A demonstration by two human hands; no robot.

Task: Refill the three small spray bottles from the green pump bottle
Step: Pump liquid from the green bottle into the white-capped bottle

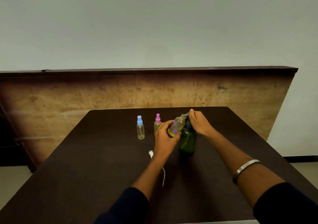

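The green pump bottle (187, 140) stands upright on the dark table (103, 172). My right hand (199, 122) grips its pump head from above. My left hand (166, 134) holds a small uncapped spray bottle (176, 126) with purple flower marks, tilted so that its open neck meets the pump's nozzle; yellowish liquid sits in its bottom. A blue-capped spray bottle (140, 127) and a pink-capped one (157, 123) stand capped to the left. A white spray cap (151, 153) with its dip tube (163, 176) lies on the table, partly hidden by my left forearm.
A worn wooden panel (154, 91) rises behind the table's far edge. The table's right edge runs diagonally past my right arm, with floor beyond. A metal bangle (246, 167) is on my right wrist.
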